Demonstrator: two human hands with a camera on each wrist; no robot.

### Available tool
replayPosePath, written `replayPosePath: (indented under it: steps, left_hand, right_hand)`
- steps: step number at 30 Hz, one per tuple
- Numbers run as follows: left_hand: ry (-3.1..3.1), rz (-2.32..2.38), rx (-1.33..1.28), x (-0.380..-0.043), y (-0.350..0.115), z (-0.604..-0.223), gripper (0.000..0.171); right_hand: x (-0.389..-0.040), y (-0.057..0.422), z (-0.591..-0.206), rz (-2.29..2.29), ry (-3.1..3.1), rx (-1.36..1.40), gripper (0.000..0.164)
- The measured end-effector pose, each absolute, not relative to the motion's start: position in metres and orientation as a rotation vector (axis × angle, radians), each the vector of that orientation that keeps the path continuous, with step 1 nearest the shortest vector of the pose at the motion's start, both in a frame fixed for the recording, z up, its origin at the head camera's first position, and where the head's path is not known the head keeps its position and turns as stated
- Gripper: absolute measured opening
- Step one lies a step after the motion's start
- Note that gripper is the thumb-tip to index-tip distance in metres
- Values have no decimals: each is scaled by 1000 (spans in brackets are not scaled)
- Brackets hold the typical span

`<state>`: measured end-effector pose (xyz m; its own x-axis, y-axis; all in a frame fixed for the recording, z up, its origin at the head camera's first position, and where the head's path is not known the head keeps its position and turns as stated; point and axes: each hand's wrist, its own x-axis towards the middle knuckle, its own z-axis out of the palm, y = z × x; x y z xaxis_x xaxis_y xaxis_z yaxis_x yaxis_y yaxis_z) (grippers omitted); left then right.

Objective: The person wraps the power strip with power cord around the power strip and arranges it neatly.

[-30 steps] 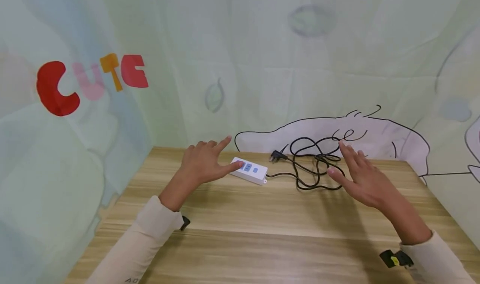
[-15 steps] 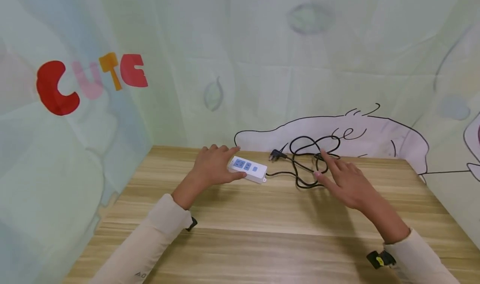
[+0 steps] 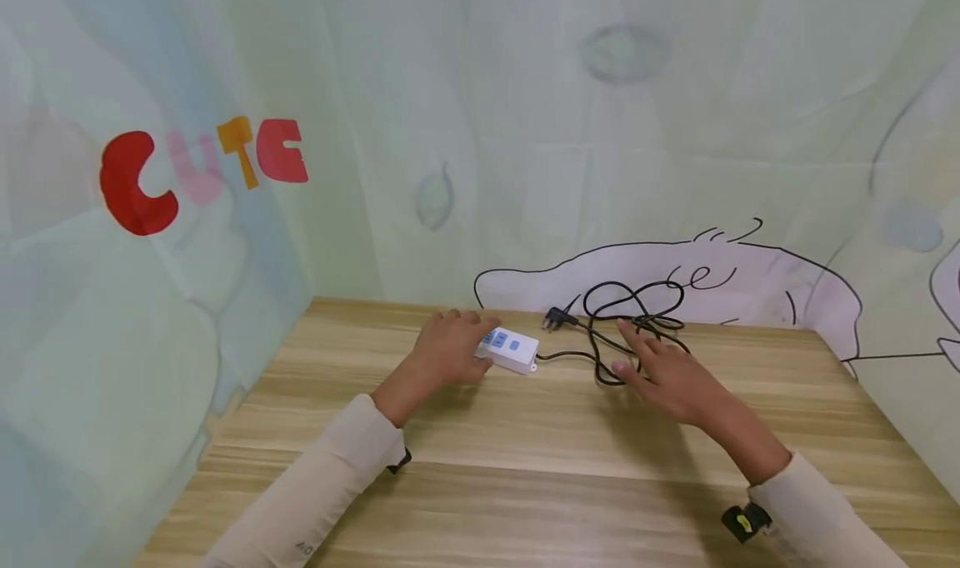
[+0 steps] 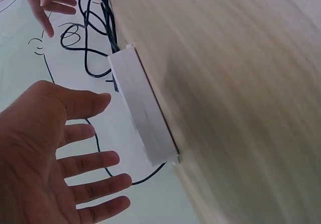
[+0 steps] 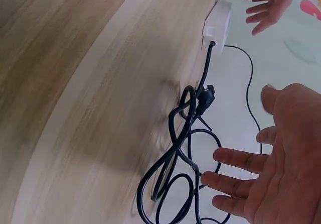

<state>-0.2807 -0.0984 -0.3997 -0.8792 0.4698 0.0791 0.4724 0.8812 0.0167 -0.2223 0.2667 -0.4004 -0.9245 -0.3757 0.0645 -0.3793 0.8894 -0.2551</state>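
Note:
A white power strip with blue sockets lies near the back of the wooden table. My left hand hovers at its left end, thumb and fingers spread; in the left wrist view a gap shows between the fingertips and the strip's white side. The black cord runs from the strip's right end into loose loops, and its black plug lies behind. Over the loops' right part is my right hand, fingers extended and holding nothing, partly covering the cord in the head view.
The wooden table ends at a printed cloth backdrop right behind the cord. Another cloth panel with the letters CUTE rises along the left side.
My left hand has moved right to the end of the power strip. The right hand has come left and inward over the cord loops. Strip and cord lie as before.

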Motion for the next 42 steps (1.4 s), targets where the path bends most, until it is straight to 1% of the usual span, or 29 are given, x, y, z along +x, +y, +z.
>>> replayPosePath:
  steps: [6,18,24,32,42]
  left_hand:
    - [-2981,-41,-761,-283,-95,-411,60]
    - [-2994,12,-844,-293,-86,-418,58]
    - [-2953,20,-864,-294,-82,-420,56]
    - [-2951,40,-880,-295,-76,-421,57]
    - [-2987,37,-848,-301,-74,-422,62]
  right_hand:
    - [-225,262,-398,342,-2995,706,70]
    - [-233,250,-405,277,-3003,779,59]
    - [-237,247,-405,161,-3018,823,49]
    - [-245,241,-407,99,-2992,886,33]
    - [-255,233,-414,120,-3050,807,21]
